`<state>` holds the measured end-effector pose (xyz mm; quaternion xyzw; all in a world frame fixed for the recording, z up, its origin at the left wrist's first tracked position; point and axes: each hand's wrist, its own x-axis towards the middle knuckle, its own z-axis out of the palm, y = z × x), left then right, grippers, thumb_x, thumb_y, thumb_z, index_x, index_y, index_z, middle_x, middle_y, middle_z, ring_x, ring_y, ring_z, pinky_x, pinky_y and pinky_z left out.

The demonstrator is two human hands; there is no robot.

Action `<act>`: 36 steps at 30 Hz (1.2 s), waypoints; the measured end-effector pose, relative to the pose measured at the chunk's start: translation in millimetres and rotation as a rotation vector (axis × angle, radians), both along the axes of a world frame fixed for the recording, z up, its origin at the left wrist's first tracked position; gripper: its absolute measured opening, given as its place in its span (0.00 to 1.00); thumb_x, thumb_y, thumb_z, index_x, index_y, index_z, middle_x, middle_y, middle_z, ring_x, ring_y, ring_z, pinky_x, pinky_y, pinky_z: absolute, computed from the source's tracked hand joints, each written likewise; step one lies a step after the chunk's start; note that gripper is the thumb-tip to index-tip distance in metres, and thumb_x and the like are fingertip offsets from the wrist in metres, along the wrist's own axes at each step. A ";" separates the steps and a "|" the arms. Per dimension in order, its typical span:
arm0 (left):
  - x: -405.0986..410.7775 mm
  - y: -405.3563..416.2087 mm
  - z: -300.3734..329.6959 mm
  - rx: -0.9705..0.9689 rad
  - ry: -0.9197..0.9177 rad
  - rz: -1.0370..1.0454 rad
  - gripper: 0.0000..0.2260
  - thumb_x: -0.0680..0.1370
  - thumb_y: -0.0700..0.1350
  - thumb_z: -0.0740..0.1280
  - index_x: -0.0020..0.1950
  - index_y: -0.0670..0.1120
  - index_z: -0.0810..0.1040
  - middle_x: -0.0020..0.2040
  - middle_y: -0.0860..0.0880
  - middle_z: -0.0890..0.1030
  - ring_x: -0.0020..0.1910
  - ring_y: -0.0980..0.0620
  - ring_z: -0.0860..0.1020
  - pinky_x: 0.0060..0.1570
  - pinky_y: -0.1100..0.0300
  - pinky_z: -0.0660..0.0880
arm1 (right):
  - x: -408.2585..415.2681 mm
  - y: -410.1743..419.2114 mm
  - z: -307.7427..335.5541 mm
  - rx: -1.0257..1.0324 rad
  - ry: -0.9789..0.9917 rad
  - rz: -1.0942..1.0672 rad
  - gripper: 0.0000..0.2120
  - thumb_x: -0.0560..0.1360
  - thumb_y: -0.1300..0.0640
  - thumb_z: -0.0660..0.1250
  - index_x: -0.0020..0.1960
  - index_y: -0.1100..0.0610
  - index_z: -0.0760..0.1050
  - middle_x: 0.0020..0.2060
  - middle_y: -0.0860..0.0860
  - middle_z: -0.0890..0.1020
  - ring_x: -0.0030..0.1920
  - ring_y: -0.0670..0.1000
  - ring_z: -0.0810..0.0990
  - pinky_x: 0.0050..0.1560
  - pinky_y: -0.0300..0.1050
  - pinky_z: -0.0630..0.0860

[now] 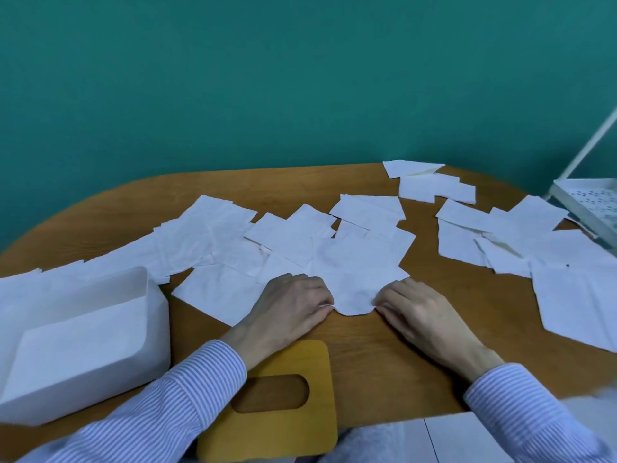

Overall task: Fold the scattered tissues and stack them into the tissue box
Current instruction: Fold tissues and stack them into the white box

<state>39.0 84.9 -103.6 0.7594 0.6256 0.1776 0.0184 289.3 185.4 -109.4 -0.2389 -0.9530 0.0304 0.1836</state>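
Hands are working at the near edge of a wooden table point(367, 362), seen from above by a head camera. Left hand point(293, 305) is lying knuckles up, its fingertips curling in to pinch the near left corner of a white tissue point(354, 292). Right hand point(414, 309) is mirroring it, pinching the near right corner of that tissue. Between the two hands the tissue's near edge is sagging in a soft curve against the tabletop, while the rest is lying flat, reaching away from the person. Both wrists are showing striped shirt sleeves point(200, 385).

More tissues point(233, 235) are lying scattered and overlapping across the middle of the table, with a further spread point(507, 235) at the right side and a few near the far edge. A white open-topped tissue box point(100, 369) is sitting at the near left, well apart from the held tissue, with white sheets showing inside. A yellow lid point(310, 426) with an oval slot is lying flat under the left forearm, just right of the box. A white perforated rack point(591, 208) is standing at the far right, against a teal wall point(267, 78).
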 end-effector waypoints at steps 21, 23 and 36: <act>-12.2 66.4 40.7 0.178 -0.065 0.177 0.08 0.81 0.50 0.67 0.55 0.52 0.85 0.48 0.55 0.81 0.50 0.55 0.74 0.40 0.61 0.65 | -34.7 64.3 46.6 -0.376 0.157 -0.191 0.13 0.80 0.61 0.65 0.61 0.47 0.75 0.48 0.45 0.79 0.48 0.43 0.78 0.48 0.40 0.75; -10.7 70.4 35.4 0.190 -0.071 0.203 0.09 0.81 0.49 0.68 0.59 0.52 0.83 0.51 0.55 0.80 0.51 0.54 0.74 0.41 0.61 0.66 | -39.9 70.2 38.7 -0.406 0.097 -0.211 0.15 0.80 0.60 0.65 0.64 0.47 0.73 0.52 0.47 0.80 0.52 0.46 0.77 0.51 0.42 0.74; -11.0 34.5 -12.2 0.125 -0.047 -0.087 0.09 0.80 0.50 0.69 0.56 0.50 0.85 0.52 0.55 0.82 0.51 0.55 0.77 0.48 0.57 0.75 | -11.8 36.7 -4.4 0.025 -0.111 -0.020 0.13 0.81 0.44 0.59 0.59 0.48 0.77 0.56 0.44 0.79 0.55 0.48 0.77 0.50 0.44 0.72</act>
